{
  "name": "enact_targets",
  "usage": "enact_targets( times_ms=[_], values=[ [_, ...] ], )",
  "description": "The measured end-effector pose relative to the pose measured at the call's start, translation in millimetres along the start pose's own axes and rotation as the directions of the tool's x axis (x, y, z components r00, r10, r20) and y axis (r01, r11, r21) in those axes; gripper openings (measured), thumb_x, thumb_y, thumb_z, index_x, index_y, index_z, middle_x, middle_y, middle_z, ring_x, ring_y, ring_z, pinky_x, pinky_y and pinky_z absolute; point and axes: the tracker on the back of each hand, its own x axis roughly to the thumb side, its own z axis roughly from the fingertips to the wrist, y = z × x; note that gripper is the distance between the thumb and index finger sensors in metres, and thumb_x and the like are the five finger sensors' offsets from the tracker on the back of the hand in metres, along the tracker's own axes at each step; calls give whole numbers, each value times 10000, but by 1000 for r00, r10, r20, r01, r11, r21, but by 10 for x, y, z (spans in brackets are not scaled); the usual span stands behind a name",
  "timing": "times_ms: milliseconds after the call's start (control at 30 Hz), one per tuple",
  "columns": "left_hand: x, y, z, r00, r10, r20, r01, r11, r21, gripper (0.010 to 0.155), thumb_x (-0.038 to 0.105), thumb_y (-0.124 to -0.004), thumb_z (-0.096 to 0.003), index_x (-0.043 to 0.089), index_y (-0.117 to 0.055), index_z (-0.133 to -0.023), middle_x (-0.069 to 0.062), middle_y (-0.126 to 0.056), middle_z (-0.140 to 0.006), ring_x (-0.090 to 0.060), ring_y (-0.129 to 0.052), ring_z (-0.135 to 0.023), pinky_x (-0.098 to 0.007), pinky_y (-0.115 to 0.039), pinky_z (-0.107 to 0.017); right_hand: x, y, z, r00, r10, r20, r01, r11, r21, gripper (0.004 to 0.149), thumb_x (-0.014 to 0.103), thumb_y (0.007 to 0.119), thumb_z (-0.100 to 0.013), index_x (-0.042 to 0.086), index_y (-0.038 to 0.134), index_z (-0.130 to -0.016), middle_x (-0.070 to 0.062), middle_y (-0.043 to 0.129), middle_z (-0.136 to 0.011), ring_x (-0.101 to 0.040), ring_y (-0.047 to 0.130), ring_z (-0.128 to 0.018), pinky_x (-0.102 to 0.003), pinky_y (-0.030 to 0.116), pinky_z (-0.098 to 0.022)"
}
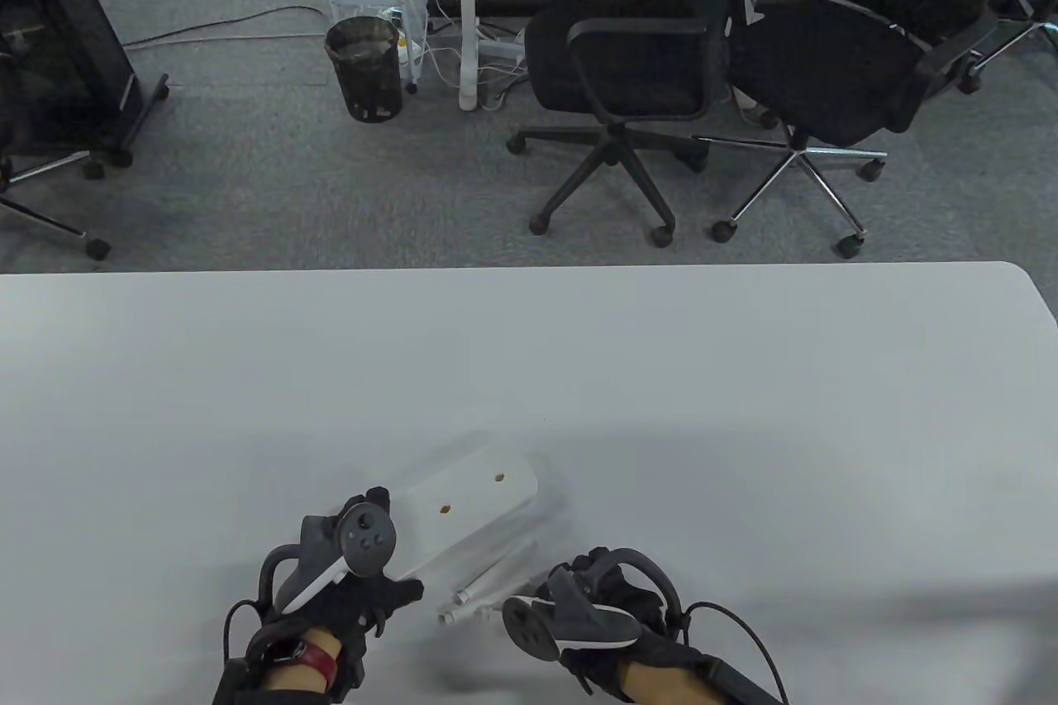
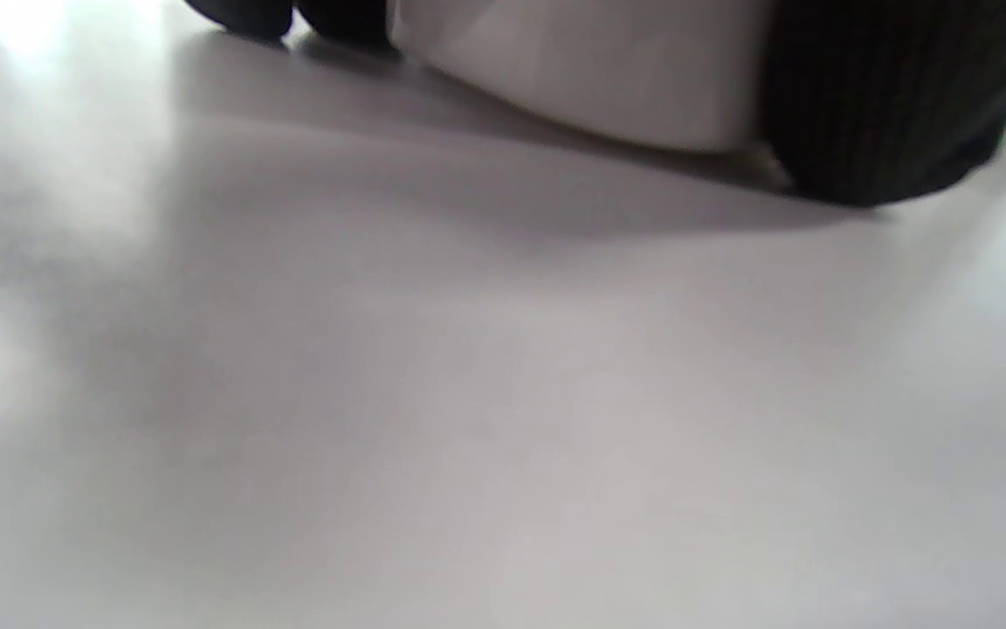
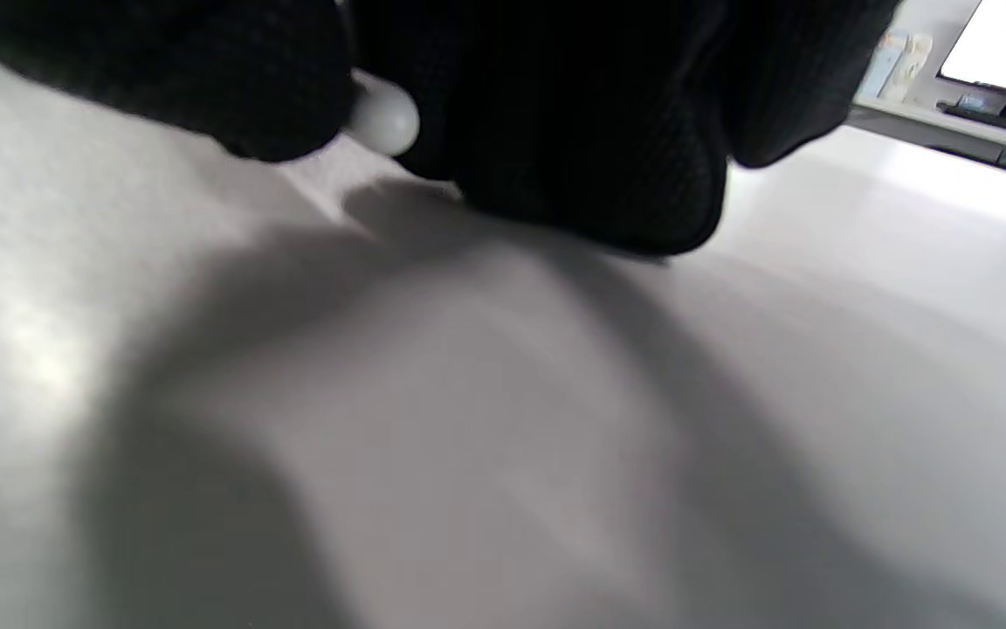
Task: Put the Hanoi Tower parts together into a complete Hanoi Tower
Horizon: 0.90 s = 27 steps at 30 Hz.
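A white rectangular base board with two small round holes [image 1: 471,502] is seen lying on the white table [image 1: 661,374] near its front edge, set at a slant. The left hand [image 1: 347,581] is placed at the near left end of the board; in the left wrist view, black gloved fingers [image 2: 887,96] are seen pressed against the board's white edge [image 2: 590,70], with the board resting on the table surface [image 2: 468,393]. Two thin white rods [image 1: 488,585] are laid side by side on the table just beside the board's near edge, between the two hands. The right hand [image 1: 603,606] is positioned at the far ends of the rods. In the right wrist view, a rounded white rod tip [image 3: 385,118] is pinched between black gloved fingers [image 3: 555,114], close above the table.
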Motion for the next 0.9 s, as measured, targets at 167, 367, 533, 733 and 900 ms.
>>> enact_targets(
  times_ms=[167,367,533,733,900],
  values=[
    [3,2,1,1000,1,0,-1,1000,-1,1142,610,-880,-359,163,-130,-1095,-202,-276,-1140,-471,-488,-1008,-590,-512,-732,-134,-38,21,962,-275,8,275,960,-57,432,355,899,-300,147,825,-671,-120,993,-651,-308,1050,-460,-534,819,-535],
    [3,3,3,1000,1,0,-1,1000,-1,1143,611,-879,-359,162,-129,-1096,-201,-275,-1140,-470,-488,-1008,-591,-510,-732,-281,-257,51,892,-453,10,449,880,-156,416,321,907,-311,147,797,-672,-119,966,-650,-315,1008,-471,-544,773,-568],
    [-1,0,-3,1000,2,0,-2,1000,-2,1142,609,-880,-358,162,-130,-1095,-202,-276,-1140,-472,-487,-1008,-592,-509,-732,-503,-620,44,838,-545,-24,527,819,-227,420,304,902,-325,139,782,-692,-140,941,-669,-338,973,-494,-567,732,-590],
    [3,1,-1,1000,3,0,-3,1000,-3,1141,608,-880,-360,163,-130,-1095,-203,-275,-1140,-471,-485,-1008,-592,-508,-733,-733,-1289,6,906,-418,-66,377,867,-326,412,292,901,-334,147,777,-699,-143,925,-678,-346,949,-512,-577,704,-608],
    [1,-1,-2,1000,4,1,-4,1000,-4,1141,609,-879,-359,162,-131,-1096,-201,-274,-1140,-471,-486,-1008,-592,-508,-732,-762,-1617,-111,955,-274,-111,218,906,-362,415,284,903,-337,154,779,-711,-140,920,-687,-348,942,-525,-575,694,-619]
  ],
)
